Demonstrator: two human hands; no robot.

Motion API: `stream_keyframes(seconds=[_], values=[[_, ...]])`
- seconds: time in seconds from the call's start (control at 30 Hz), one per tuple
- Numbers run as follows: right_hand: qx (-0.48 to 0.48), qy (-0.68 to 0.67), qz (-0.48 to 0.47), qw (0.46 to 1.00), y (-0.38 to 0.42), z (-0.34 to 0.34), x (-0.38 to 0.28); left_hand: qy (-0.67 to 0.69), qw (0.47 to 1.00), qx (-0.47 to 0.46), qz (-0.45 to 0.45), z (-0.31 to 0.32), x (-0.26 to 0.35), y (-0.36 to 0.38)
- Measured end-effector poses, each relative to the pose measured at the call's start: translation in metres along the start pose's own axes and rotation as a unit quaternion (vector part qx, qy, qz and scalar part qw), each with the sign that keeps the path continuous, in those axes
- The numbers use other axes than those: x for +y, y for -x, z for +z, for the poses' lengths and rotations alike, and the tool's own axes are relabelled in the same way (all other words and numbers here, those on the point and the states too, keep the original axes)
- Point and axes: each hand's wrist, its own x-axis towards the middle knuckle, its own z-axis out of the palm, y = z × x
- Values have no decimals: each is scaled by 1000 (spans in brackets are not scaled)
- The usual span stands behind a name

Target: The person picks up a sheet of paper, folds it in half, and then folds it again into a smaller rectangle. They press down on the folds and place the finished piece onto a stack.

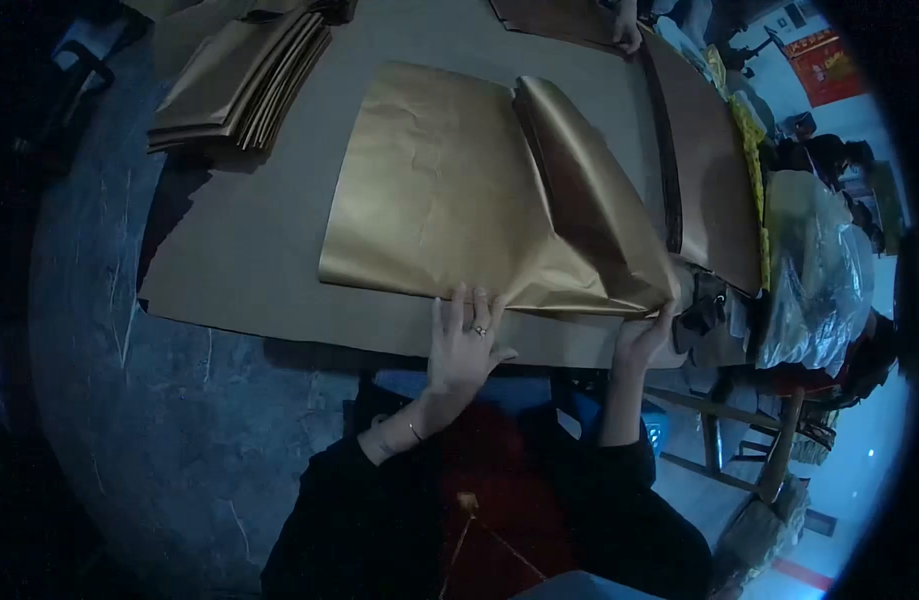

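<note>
A large sheet of gold paper (439, 180) lies before me on the cardboard-covered table. Its right part is lifted and folded over in a loose curl, with creases near the lower right corner. My left hand (462, 340) lies flat on the sheet's near edge, fingers stretched out and a ring on one of them. At the lower right corner my right hand (647, 335) pinches the paper, with part of its fingers hidden beneath the sheet.
A stack of folded gold paper (239, 80) lies at the far left. More brown-gold sheets (704, 170) lie along the right side, beside a clear plastic bag (819, 270). Another person's hand (627, 30) rests at the far edge. A wooden stool (769, 450) stands at lower right.
</note>
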Motion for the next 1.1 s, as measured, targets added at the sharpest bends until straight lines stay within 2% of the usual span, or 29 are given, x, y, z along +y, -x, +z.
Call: stream_keyframes(seconds=[0.07,0.1,0.17,0.23,0.33,0.4,0.47,0.57,0.6,0.63,0.7,0.73,0.8,0.83,0.87,0.93,0.97,1.0,1.07,1.1], values=[[27,-11,-9,1000,11,-12,6,0,1000,13,-16,1,3,-1],[0,-39,-16,999,17,-12,10,14,1000,5,-18,0,3,-1],[50,-43,-10,998,32,2,9,30,999,-6,-23,-6,4,-5],[17,-42,-20,999,30,-6,11,62,998,-11,-23,-9,6,-9],[72,-106,106,986,20,-10,8,117,993,30,5,-2,4,-12],[83,-101,137,982,6,-28,11,126,992,21,8,-1,2,-13],[59,-53,119,990,0,-41,17,139,990,7,23,-5,1,-13],[42,-56,100,992,4,-20,3,129,991,2,45,-9,1,-12],[81,-5,62,995,9,3,-4,141,989,12,47,-2,0,-11],[79,-6,64,995,15,25,-12,138,989,12,45,-1,0,-11],[-49,49,-39,997,29,71,-27,144,988,-4,53,-1,0,-12],[-50,47,-38,997,40,102,-36,123,991,8,59,4,0,-9],[-106,260,-63,958,64,163,-38,127,990,22,66,10,-1,-9],[-108,257,-63,958,70,179,-26,131,988,35,75,10,-3,-9],[-195,339,-89,916,75,195,-15,142,988,10,67,5,-3,-10],[-339,466,-156,802,86,224,14,154,985,40,71,4,-3,-10],[-394,504,-203,741,91,238,30,134,988,-35,64,-2,-4,-12],[-429,519,-268,689,96,244,55,132,989,-32,65,5,-3,-12],[-460,564,-296,619,110,249,97,124,990,-5,68,26,-1,-5],[-477,572,-313,589,114,248,112,256,966,-12,36,25,-4,0]])
